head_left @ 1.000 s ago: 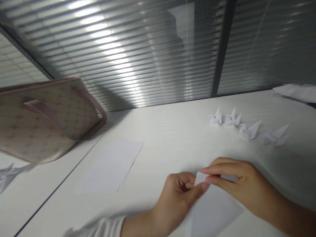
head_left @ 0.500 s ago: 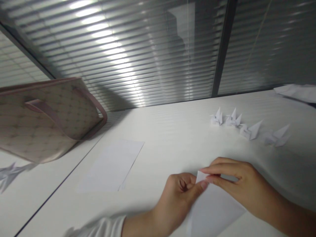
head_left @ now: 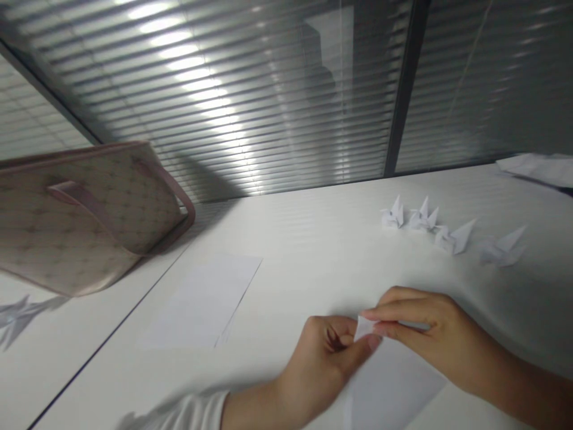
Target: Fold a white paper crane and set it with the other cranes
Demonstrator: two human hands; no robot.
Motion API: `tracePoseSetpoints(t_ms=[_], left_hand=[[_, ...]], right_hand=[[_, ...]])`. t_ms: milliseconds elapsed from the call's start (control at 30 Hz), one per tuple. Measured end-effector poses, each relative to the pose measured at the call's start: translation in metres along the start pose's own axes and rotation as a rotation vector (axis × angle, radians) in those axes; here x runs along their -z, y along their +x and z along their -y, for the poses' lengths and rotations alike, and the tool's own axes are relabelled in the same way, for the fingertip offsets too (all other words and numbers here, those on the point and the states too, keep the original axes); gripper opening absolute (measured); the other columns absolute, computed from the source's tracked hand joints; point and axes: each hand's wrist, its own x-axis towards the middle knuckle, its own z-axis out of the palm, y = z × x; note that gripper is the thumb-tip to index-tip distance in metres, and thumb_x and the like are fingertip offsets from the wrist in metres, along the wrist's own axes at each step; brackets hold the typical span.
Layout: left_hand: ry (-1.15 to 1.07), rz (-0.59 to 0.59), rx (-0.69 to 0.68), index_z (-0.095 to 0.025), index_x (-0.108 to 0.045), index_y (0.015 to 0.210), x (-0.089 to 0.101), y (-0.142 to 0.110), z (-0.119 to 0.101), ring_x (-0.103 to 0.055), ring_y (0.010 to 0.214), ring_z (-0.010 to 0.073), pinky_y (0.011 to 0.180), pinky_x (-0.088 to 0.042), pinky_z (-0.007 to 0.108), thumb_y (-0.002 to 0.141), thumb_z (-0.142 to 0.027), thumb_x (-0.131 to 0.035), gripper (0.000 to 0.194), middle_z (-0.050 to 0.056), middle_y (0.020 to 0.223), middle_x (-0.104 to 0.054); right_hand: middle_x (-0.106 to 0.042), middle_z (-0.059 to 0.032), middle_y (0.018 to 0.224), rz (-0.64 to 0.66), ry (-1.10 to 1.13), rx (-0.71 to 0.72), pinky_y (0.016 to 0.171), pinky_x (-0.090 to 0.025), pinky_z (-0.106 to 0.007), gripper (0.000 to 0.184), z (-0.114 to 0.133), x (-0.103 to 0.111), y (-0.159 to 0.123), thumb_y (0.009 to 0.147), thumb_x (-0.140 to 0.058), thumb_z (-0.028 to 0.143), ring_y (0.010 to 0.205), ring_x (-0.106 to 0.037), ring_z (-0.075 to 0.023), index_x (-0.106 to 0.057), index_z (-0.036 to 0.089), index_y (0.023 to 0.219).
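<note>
A white sheet of paper [head_left: 394, 382] is held near the bottom of the view, its upper corner pinched between both hands. My left hand [head_left: 322, 364] grips it from the left, with the thumb lying over the paper and the other fingers curled behind. From the right, my right hand [head_left: 425, 316] pinches the same corner between thumb and fingertips. The thumbs nearly meet there. The fingers partly cover the corner, so its exact fold cannot be made out. The sheet's lower end runs out of the picture.
Several folded paper cranes [head_left: 452, 237] stand in a row at the back right. A small stack of white paper [head_left: 206, 301] lies left of my hands. A pink-trimmed quilted bag [head_left: 89, 221] stands at the left, another folded paper shape [head_left: 18, 319] below it. Window blinds [head_left: 277, 107] rise behind.
The pinched paper corner has tipped down slightly, and my left thumb has slid a little to the right. Both hands keep their hold on the sheet.
</note>
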Motion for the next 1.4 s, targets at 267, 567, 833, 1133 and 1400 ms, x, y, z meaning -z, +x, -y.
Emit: tracePoseSetpoints(t_ms=[267,567,833,1133,1400], left_hand=[[0.053,-0.056,-0.047,-0.014,-0.049,0.061,0.002,-0.001,0.002,-0.025,0.054,0.0077,0.048,-0.019,0.024,0.087,-0.047,-0.051,0.043,-0.004,0.058,-0.032],[-0.13,-0.394,-0.159,-0.01,-0.064,0.065,0.014,-0.003,-0.005,-0.044,0.062,0.0124,0.054,-0.032,0.024,0.081,-0.044,-0.063,0.037,0.002,0.061,-0.053],[-0.283,-0.287,-0.106,-0.011,-0.071,0.068,0.008,-0.009,-0.006,-0.055,0.065,0.0161,0.064,-0.043,0.029,0.082,-0.037,-0.065,0.03,0.007,0.068,-0.067],[-0.319,-0.225,-0.101,-0.013,-0.075,0.078,0.01,-0.011,-0.004,-0.061,0.074,0.0194,0.072,-0.045,0.032,0.085,-0.034,-0.062,0.026,0.009,0.075,-0.07],[-0.271,-0.233,-0.094,-0.012,-0.075,0.083,0.011,-0.01,-0.006,-0.06,0.072,0.0192,0.071,-0.045,0.032,0.085,-0.038,-0.06,0.03,0.009,0.078,-0.07]], right_hand=[[-0.068,0.0004,0.078,0.003,-0.12,0.087,0.065,-0.052,-0.022,0.014,-0.004,0.005,0.002,0.082,-0.063,0.017,0.073,-0.065,-0.0144,-0.073,0.026,0.085],[-0.068,-0.0105,0.103,-0.232,0.41,-0.345,0.086,-0.047,-0.046,0.047,-0.012,0.016,0.017,0.071,-0.072,0.042,0.095,-0.063,-0.0291,-0.059,0.021,0.112],[-0.074,-0.0069,0.09,-0.075,0.714,-0.411,0.086,-0.049,-0.039,0.028,0.001,0.0,0.003,0.074,-0.074,0.032,0.093,-0.066,-0.0278,-0.072,0.02,0.099],[-0.075,-0.0072,0.091,-0.127,0.681,-0.427,0.083,-0.052,-0.039,0.034,0.0,0.002,0.003,0.069,-0.078,0.034,0.092,-0.067,-0.0296,-0.073,0.02,0.099],[-0.075,-0.0074,0.09,-0.125,0.718,-0.413,0.086,-0.051,-0.04,0.032,0.003,0.002,0.003,0.071,-0.076,0.035,0.089,-0.067,-0.0288,-0.073,0.019,0.099]])
